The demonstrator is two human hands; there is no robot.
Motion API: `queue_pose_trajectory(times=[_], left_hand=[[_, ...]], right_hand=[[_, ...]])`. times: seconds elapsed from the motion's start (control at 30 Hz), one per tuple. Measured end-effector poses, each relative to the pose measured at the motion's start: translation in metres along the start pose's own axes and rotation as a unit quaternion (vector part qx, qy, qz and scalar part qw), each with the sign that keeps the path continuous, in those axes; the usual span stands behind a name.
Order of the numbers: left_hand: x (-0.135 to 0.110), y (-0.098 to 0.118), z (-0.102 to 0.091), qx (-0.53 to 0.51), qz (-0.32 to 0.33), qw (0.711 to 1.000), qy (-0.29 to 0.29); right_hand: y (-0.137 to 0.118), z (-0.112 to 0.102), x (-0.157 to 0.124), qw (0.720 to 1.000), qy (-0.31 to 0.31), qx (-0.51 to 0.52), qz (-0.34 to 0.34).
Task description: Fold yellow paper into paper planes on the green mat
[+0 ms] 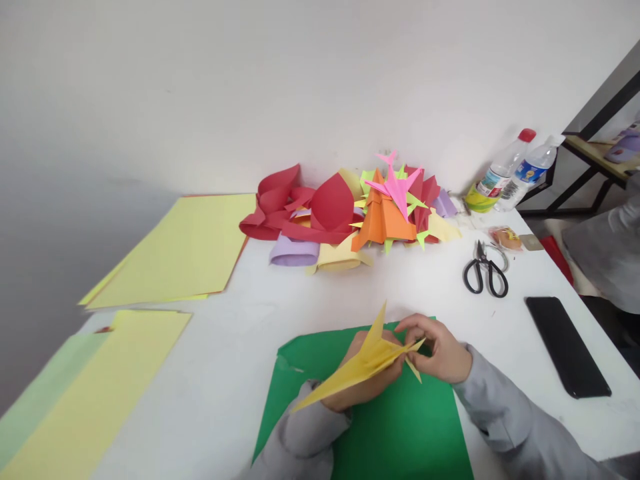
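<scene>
I hold a folded yellow paper plane (pixel 357 367) above a green paper sheet (pixel 395 420) on the white table (pixel 240 347). My left hand (pixel 367 387) grips the plane's body from underneath, fingers wrapped round it. My right hand (pixel 440 350) pinches the plane's tail end, fingers pressed together on the paper. Both wrists wear grey sleeves.
A heap of coloured folded paper (pixel 350 213) lies at the back. Yellow sheets (pixel 185 250) and more yellow and green sheets (pixel 85 393) lie left. Black scissors (pixel 485 270), a black phone (pixel 567 347), two plastic bottles (pixel 517 170) stand right. Another person's grey sleeve (pixel 607 247) shows at far right.
</scene>
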State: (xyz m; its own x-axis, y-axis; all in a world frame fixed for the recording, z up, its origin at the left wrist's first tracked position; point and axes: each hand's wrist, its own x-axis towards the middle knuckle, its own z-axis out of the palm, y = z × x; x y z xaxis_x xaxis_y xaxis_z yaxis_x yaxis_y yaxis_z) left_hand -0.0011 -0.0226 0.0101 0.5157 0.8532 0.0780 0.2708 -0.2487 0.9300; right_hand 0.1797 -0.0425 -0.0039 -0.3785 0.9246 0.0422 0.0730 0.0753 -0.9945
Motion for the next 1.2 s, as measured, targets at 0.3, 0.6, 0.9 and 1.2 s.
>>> queue_pose_trajectory(times=[0.3,0.6,0.9,1.2], left_hand=[[-0.001,-0.001,0.002,-0.263,-0.209,0.938,-0.088],[-0.001,0.001,0.007,-0.336,-0.246,0.907,-0.060],[0.000,0.005,0.005,-0.289,-0.257,0.920,-0.067],[0.001,-0.002,0.010,-0.412,-0.297,0.861,-0.032]], right_hand=[[0.001,-0.002,0.000,0.993,-0.046,0.110,0.012],[-0.002,-0.003,0.000,0.987,-0.056,0.144,0.034],[-0.001,-0.001,0.001,0.987,-0.057,0.140,0.047],[0.000,0.003,0.001,0.977,-0.046,0.200,0.055]])
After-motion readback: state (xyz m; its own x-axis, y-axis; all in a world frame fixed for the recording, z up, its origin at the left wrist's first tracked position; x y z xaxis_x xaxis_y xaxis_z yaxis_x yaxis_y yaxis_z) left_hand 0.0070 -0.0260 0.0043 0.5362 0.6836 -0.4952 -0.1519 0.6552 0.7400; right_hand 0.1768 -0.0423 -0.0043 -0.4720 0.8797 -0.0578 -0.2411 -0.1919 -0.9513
